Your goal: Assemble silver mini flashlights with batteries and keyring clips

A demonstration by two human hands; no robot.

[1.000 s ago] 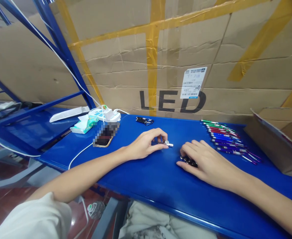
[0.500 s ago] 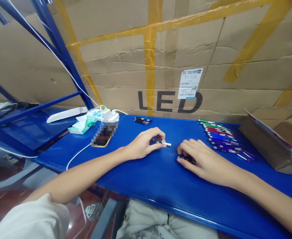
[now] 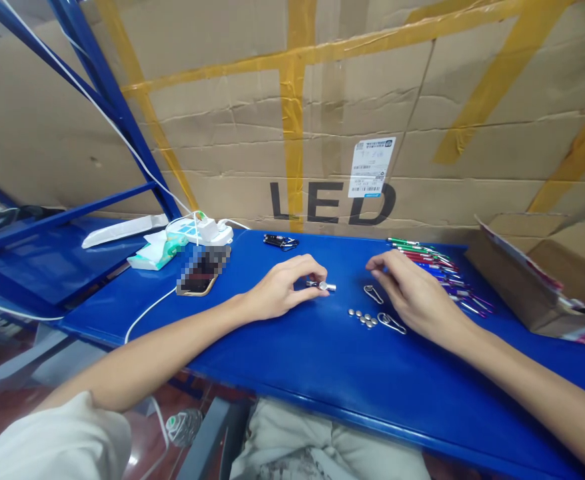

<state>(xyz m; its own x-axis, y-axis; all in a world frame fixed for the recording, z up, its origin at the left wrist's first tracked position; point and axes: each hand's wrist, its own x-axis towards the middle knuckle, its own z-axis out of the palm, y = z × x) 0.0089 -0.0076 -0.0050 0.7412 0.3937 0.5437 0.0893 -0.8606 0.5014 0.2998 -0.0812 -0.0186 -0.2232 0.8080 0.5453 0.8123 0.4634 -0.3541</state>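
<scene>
My left hand (image 3: 287,285) pinches a small silver metal tube (image 3: 331,287) between thumb and forefinger, just above the blue tabletop. A round shiny end or disc shows at the fingertips. To the right, my right hand (image 3: 415,293) is raised over the table with its fingers curled together; anything in them is hidden. Below its fingers lie a silver carabiner clip (image 3: 372,294) and, closer to me, a second carabiner clip (image 3: 391,324). Several small round silver discs, like button cells (image 3: 367,319), lie beside the second clip.
Behind my right hand lies a row of slim coloured metal tubes (image 3: 412,255) with clips. An open cardboard box (image 3: 512,287) stands at right. Black tubes (image 3: 278,241), a phone (image 3: 203,270), tissues (image 3: 155,253) and a power strip (image 3: 207,231) lie left and back. A large carton (image 3: 222,133) stands behind.
My right hand has lifted and moved away towards the back, uncovering the discs and both clips. My left hand stays nearly in place with the tube. The view has shifted slightly.
</scene>
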